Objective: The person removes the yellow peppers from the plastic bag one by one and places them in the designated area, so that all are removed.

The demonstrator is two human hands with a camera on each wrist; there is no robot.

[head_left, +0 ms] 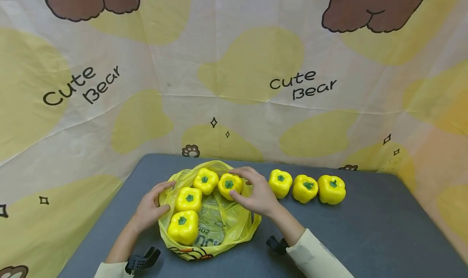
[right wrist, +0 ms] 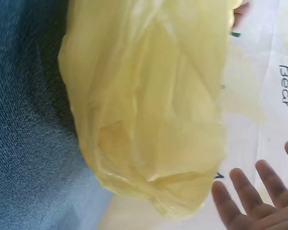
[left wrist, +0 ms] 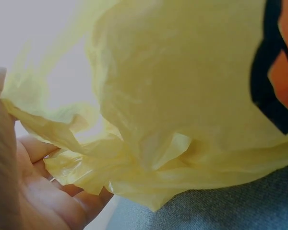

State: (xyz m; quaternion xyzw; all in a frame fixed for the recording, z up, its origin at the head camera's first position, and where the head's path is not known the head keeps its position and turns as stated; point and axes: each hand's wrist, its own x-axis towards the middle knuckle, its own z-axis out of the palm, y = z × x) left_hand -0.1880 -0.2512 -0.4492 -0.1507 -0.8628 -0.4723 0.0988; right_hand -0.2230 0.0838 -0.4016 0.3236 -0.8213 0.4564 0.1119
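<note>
Fingers of your right hand (head_left: pixel 257 194) were straight and spread, gripping nothing, with the thumb beside a glossy yellow, blocky bell pepper with a green stem (head_left: pixel 227 180). That pepper sat at the far right inside a thin, translucent yellow plastic carrier bag (head_left: pixel 237 225), whose left edge your left hand (head_left: pixel 149 207) held between thumb and bent fingers. Three matching peppers (head_left: pixel 189 205) lined the bag's far and left sides; a row of three more yellow peppers (head_left: pixel 305 192) stood outside, to the right, on the flat dark-grey table (head_left: pixel 365 233). The peppers looked firm, light and smooth enough to slip; opposite sides below the stem seemed your best hold. The bag looked limp and easily torn, better held by a gathered fold. Your left wrist view alone showed its crumpled film over your fingers; only the head view showed the peppers whole.
</note>
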